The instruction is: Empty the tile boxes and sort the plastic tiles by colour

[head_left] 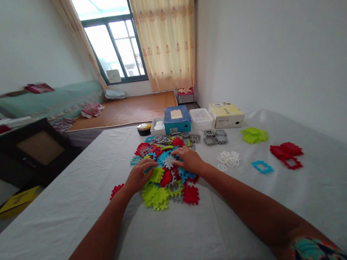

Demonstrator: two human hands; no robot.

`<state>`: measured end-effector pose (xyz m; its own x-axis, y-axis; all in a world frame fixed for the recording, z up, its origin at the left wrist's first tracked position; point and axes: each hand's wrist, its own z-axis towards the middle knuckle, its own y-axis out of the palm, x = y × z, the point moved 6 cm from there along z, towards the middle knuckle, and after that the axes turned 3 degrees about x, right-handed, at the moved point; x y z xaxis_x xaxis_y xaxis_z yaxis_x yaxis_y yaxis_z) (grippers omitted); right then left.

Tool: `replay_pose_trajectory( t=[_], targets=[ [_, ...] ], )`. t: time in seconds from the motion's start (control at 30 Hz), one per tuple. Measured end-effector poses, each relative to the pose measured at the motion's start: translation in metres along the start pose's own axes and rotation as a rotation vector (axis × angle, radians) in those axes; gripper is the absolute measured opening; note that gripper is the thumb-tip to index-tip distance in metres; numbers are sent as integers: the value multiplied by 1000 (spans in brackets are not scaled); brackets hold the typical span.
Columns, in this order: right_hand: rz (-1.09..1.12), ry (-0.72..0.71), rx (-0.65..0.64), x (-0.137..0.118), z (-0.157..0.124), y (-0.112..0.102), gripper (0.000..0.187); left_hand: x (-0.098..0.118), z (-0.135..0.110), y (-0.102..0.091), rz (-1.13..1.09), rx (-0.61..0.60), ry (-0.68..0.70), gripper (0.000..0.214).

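A mixed heap of toothed plastic building tiles lies on the cloth, in red, lime green, blue and grey. My left hand [139, 176] rests at the heap's near left side, fingers stretched over a lime green tile [157, 175]. From the right, my right hand [188, 159] reaches into the heap, its thumb and fingers closed at the edge of a grey tile [169, 161]. Blue tiles [188, 175] lie under that hand. Nearer to me are stacked green tiles [156, 196] and a red tile [191, 195]. My left wrist partly hides another red tile [116, 190].
Sorted groups lie to the right: white frames [229, 159], a blue frame [262, 166], green tiles [254, 135], red tiles [286, 154] and grey tiles [215, 137]. Behind stand a blue box [176, 124], a clear tub [201, 118] and a yellow-and-white box [226, 120].
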<state>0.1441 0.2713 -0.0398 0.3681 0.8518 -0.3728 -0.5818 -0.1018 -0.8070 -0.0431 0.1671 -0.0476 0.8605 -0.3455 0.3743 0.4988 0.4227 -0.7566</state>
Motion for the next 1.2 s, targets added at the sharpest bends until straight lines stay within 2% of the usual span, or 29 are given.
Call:
replay_pose_trajectory(
  t=[0.17, 0.3, 0.37, 0.47, 0.6, 0.67, 0.73, 0.8, 0.87, 1.0, 1.07, 1.2],
  targets=[
    [62, 32, 6, -5, 1, -2, 37, -2, 0, 1, 12, -23, 8, 23],
    [361, 136, 30, 2, 4, -3, 27, -1, -1, 1, 18, -26, 7, 24],
    [506, 175, 54, 15, 8, -8, 22, 0, -1, 0, 18, -26, 5, 23],
    [530, 268, 235, 59, 10, -34, 23, 0, -1, 0, 25, -30, 9, 23],
    [235, 562, 560, 153, -19, -87, 25, -2, -2, 0, 46, -34, 12, 23],
    [94, 688, 634, 193, -42, -105, 26, -2, -2, 0, 50, -33, 19, 23],
    [41, 769, 657, 222, -64, -112, 28, -2, -2, 1, 50, -34, 27, 23],
    [33, 794, 635, 236, -77, -112, 30, -2, -2, 2, 49, -40, 30, 22],
    [-2, 785, 587, 239, -81, -109, 32, -2, -2, 3, 47, -47, 28, 22],
    [-237, 750, 506, 220, -71, -104, 35, -3, -2, 2, 44, -32, 25, 22],
    [-326, 698, 388, 205, -59, -94, 39, -3, -2, 1, 39, -24, 29, 21],
    [-407, 681, 94, 183, -45, -63, 66, -3, -3, 2, 39, -33, 48, 22]
  ],
)
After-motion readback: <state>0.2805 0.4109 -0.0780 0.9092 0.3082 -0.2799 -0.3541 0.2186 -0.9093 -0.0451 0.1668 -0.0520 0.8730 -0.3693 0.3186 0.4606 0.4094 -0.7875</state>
